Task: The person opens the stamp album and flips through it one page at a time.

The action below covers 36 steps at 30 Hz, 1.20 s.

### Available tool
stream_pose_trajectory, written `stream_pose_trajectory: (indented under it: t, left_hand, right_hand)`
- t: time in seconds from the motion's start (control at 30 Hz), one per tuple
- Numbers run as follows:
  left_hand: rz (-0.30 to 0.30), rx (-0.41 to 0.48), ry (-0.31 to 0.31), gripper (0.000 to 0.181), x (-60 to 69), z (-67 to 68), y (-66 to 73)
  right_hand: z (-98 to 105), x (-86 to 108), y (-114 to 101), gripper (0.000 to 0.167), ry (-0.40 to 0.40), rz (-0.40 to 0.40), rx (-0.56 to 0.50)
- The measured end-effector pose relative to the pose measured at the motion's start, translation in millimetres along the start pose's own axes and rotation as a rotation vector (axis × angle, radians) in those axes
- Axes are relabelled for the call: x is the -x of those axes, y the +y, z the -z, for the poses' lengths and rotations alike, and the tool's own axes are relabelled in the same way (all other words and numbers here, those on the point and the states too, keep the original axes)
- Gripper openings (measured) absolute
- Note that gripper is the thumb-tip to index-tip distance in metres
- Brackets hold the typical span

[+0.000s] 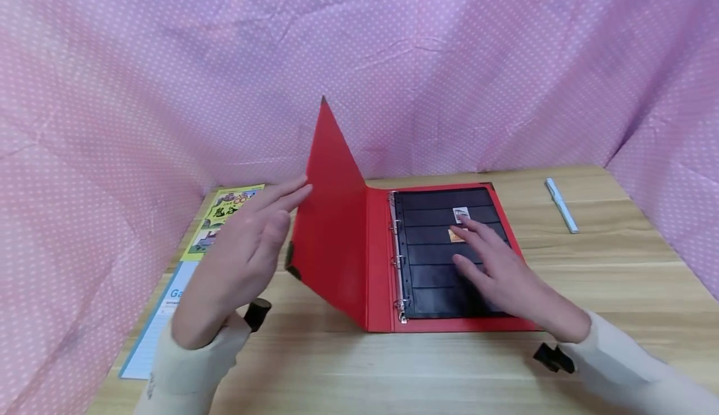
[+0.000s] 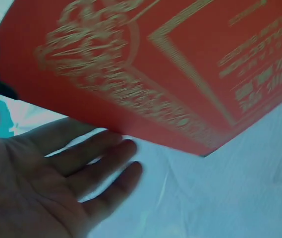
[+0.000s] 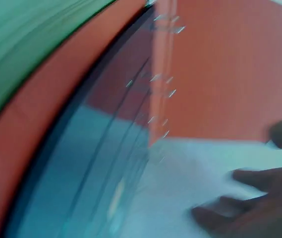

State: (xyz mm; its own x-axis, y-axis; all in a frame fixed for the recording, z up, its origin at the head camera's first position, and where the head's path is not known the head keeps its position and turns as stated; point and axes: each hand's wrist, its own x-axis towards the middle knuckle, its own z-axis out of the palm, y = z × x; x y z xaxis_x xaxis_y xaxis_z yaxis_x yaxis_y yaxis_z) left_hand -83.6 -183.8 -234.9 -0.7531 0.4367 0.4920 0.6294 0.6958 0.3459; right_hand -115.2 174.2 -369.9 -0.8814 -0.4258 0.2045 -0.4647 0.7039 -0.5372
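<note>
A red stamp album (image 1: 379,278) lies on the table, its front cover (image 1: 334,215) standing up at an angle. My left hand (image 1: 241,253) is at the cover's outer edge with fingers extended; in the left wrist view the fingertips (image 2: 126,148) meet that edge, beside gold lettering and ornament on the cover's outside. Metal rings hold a black pocket page (image 1: 432,278) on the right. Two small stamps sit in its pockets, a grey-white one (image 1: 460,213) and an orange one (image 1: 455,236). Over the page hovers my right hand (image 1: 500,271), fingers spread and holding nothing.
At the left lie a yellow illustrated booklet (image 1: 196,246) and a light blue and white book (image 1: 147,334), partly hidden by the left arm. A pale blue pen (image 1: 562,206) lies to the album's right. Pink dotted cloth (image 1: 421,78) hangs behind the wooden table (image 1: 618,278).
</note>
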Motion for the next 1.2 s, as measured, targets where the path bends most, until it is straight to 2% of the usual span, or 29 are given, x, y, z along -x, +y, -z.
stream_pose_trajectory:
  t: [0.1, 0.2, 0.3, 0.4, 0.5, 0.63, 0.8, 0.93, 1.07, 1.2]
  left_hand:
    - [0.078, -0.035, -0.036, 0.042, 10.4, 11.5, -6.9]
    - [0.15, -0.076, -0.062, 0.039, 17.8, 19.3, -15.0]
    - [0.224, -0.095, -0.09, 0.038, 24.2, 24.3, -23.1]
    - [0.319, -0.111, -0.149, 0.04, 31.6, 23.0, -36.3]
    - [0.395, -0.102, -0.242, 0.041, 39.8, 11.6, -56.9]
    - [0.461, -0.081, -0.369, 0.041, 50.0, -12.4, -86.1]
    - [0.562, -0.133, -0.524, 0.049, 63.1, -42.7, -108.6]
    - [0.628, -0.168, -0.62, 0.056, 68.8, -63.8, -115.6]
    - [0.674, -0.204, -0.698, 0.062, 68.5, -78.6, -114.5]
    - [0.68, -0.246, -0.763, 0.069, 65.5, -87.3, -111.0]
  right_hand:
    - [-2, 7.5, 24, 0.058, -0.128, -0.144, 0.099]
    - [-3, 14.7, 45, 0.062, -0.21, -0.209, 0.147]
    - [-2, 18.8, 59, 0.063, -0.218, -0.222, 0.148]
    - [1, 18.4, 68, 0.063, -0.204, -0.218, 0.141]
    - [6, 17.7, 75, 0.065, -0.215, -0.239, 0.151]
    - [10, 17.1, 83, 0.066, -0.224, -0.261, 0.158]
    - [12, 16.3, 89, 0.064, -0.222, -0.262, 0.15]
    - [13, 18.5, 91, 0.062, -0.213, -0.253, 0.151]
    - [12, 21.5, 91, 0.061, -0.202, -0.243, 0.154]
    - [11, 23.1, 91, 0.061, -0.199, -0.24, 0.159]
